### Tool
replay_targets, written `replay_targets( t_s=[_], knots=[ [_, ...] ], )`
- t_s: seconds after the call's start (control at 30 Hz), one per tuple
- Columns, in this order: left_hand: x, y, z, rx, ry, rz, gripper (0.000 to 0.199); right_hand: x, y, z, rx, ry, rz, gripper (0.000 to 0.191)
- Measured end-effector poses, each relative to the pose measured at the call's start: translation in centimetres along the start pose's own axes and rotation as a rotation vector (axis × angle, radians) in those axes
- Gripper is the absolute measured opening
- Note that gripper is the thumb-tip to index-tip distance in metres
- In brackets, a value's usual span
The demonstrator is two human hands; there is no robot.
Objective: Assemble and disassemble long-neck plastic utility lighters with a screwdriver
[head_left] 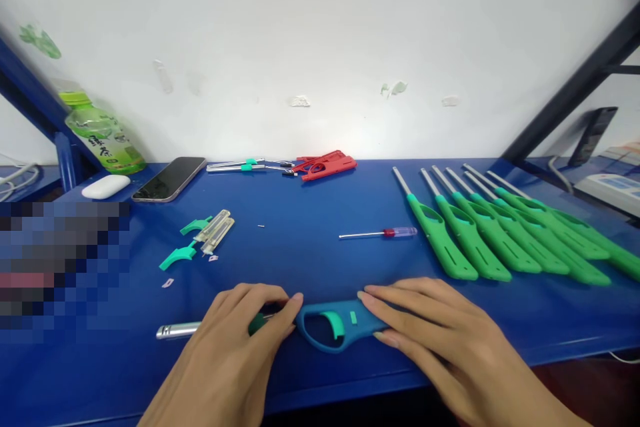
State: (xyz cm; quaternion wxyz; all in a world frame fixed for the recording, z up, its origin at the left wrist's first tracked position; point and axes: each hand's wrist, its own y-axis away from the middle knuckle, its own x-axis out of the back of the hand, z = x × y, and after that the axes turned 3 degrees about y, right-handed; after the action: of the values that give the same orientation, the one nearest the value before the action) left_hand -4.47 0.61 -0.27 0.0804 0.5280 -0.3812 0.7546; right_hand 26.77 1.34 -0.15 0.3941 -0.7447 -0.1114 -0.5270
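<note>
A blue utility lighter [345, 323] with a teal trigger lies sideways near the table's front edge, between my two hands. My left hand [240, 340] is closed at its front end, with thumb and fingers pinching beside the trigger loop. From under that hand a silver metal tube [177, 330] sticks out to the left, and a dark green part shows between the fingers. Whether the tube is joined to the blue body is hidden. My right hand [440, 327] grips the handle end, its fingers on top and along the near side, covering the rest of the handle.
Several green lighters [445, 247] lie at the right. A screwdriver [385, 233] and small screw [261, 226] are mid-table. Left are clear fuel tanks [216, 232] and teal triggers [177, 255]; behind, metal tubes [235, 166], red shells [330, 165], phone [170, 179], white case [106, 187], bottle [105, 137].
</note>
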Motion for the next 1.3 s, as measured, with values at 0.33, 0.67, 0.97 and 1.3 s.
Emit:
replay_targets(
  t_s=[0.33,0.67,0.97,1.3],
  knots=[
    [-0.7,1.3,-0.5,-0.03,-0.091,-0.127,0.061,-0.5,0.2,-0.8,-0.029,0.039,0.003,0.041],
    [0.8,2.5,-0.7,0.166,-0.189,-0.049,0.052,0.0,0.1,0.0,0.011,0.044,-0.038,0.038],
    [0.8,1.3,-0.8,0.096,-0.071,-0.158,0.019,-0.4,0.2,0.3,0.057,0.028,-0.029,0.04],
    [0.2,0.3,0.5,0.006,0.049,-0.046,0.038,0.9,-0.2,-0.1,0.051,0.025,-0.088,0.04]
  ],
)
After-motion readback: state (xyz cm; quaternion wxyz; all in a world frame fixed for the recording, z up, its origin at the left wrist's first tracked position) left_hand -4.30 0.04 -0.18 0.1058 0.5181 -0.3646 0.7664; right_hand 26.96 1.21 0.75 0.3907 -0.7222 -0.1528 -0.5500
